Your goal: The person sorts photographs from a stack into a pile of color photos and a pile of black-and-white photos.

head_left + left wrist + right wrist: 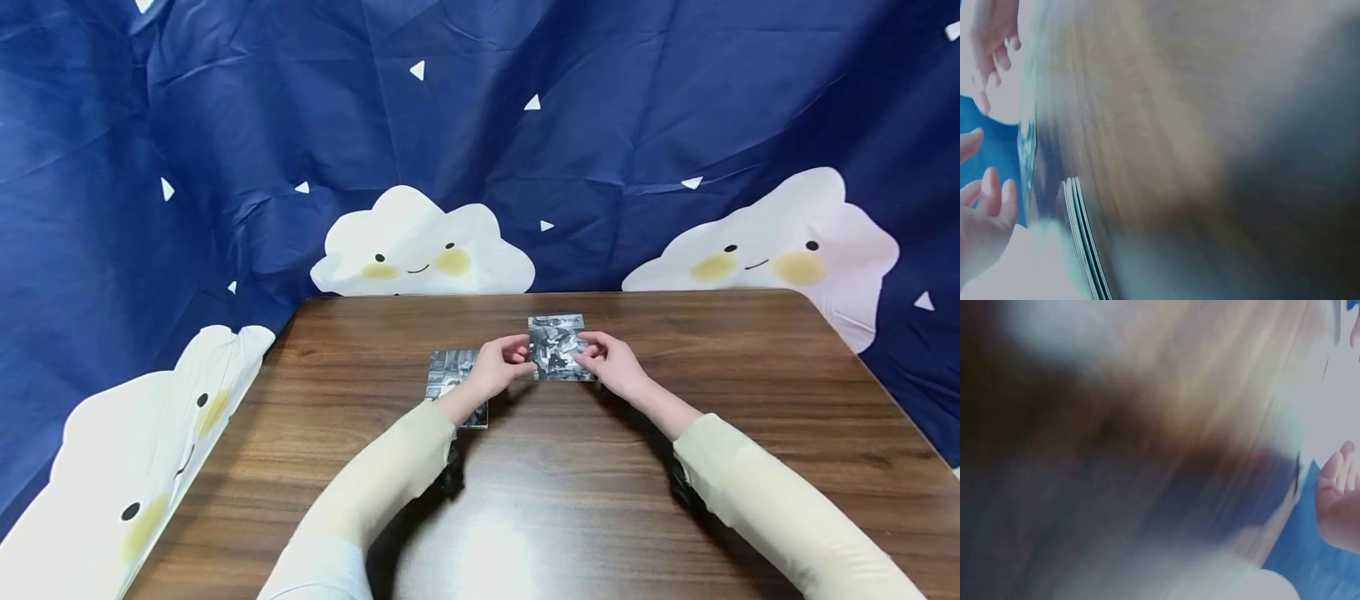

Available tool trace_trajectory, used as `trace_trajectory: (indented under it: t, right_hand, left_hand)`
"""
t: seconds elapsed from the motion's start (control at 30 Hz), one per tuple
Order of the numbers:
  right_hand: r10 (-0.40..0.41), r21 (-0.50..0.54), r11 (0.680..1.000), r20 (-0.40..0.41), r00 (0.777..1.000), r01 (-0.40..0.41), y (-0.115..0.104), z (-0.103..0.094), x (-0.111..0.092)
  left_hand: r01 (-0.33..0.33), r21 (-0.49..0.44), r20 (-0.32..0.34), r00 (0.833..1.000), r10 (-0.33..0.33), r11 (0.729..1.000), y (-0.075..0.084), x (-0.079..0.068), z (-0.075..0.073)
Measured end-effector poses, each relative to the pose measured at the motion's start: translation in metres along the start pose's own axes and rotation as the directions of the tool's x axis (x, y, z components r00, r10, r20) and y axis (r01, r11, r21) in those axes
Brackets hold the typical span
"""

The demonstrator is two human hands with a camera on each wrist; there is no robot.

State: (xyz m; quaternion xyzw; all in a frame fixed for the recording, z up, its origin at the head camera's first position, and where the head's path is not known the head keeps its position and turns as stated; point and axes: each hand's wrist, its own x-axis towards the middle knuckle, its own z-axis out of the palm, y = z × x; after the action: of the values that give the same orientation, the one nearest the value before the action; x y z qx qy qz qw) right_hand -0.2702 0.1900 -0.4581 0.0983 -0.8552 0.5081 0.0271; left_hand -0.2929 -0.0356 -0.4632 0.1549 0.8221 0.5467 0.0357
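Picture card (556, 348) seen near twelve-o'clock edge of table (585, 492); flanked by left hand (502, 365) at nine, right hand (613, 363) at three. Hands apart; pinch cannot be confirmed. Judged light, stiff, slick; best gripped by side edges.

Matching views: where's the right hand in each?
Head: right of centre, at the right edge of the black-and-white picture card; right hand.
Left wrist: top-left corner, above the nearer hand; right hand.
Right wrist: right edge, just below mid-height, cut by the frame; right hand.
Shared landmark: blue curtain.
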Motion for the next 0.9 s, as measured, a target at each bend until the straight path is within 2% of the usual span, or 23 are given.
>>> trace_trajectory:
  t: [0.1, 0.27, 0.57, 0.73, 0.9]
  right_hand:
    - [-0.038, 0.043, 0.998, 0.005, 0.999, 0.038, -0.009, 0.003, -0.009]
    - [-0.081, 0.100, 0.992, 0.040, 0.996, 0.076, -0.025, 0.008, -0.025]
    - [-0.107, 0.178, 0.981, 0.147, 0.983, 0.080, -0.043, 0.033, -0.043]
    - [-0.118, 0.170, 0.982, 0.177, 0.977, 0.087, -0.043, 0.052, -0.043]
    - [-0.115, 0.125, 0.988, 0.195, 0.974, 0.092, -0.046, 0.075, -0.037]
  left_hand:
    - [-0.032, -0.026, -0.023, 0.999, 0.032, 0.999, 0.003, -0.017, -0.012]
    - [-0.049, -0.067, -0.051, 0.998, 0.046, 0.997, 0.004, -0.046, -0.036]
    - [-0.100, -0.021, -0.100, 0.990, 0.097, 0.995, -0.013, -0.092, -0.078]
    - [-0.085, 0.043, -0.120, 0.989, 0.089, 0.996, -0.025, -0.104, -0.096]
    - [-0.033, 0.106, -0.151, 0.987, 0.049, 0.994, -0.041, -0.106, -0.114]
